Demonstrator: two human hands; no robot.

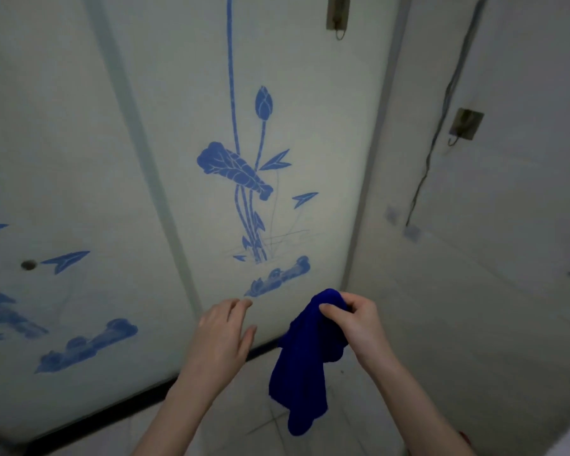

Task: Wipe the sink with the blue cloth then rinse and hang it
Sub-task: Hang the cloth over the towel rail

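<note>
The blue cloth (301,366) hangs bunched from my right hand (356,319), which pinches its top end between thumb and fingers. Its loose lower part dangles down over the tiled floor. My left hand (226,334) hovers just left of the cloth, fingers spread and holding nothing, not touching the cloth. Both hands are in front of a frosted glass panel (145,159) painted with blue lotus flowers. No sink shows in this view.
Two square metal wall hooks are mounted higher up: one (338,14) at the panel's top right, another (464,125) on the white tiled wall to the right. A thin dark cable (431,153) runs down that wall. Pale floor tiles (349,419) lie below.
</note>
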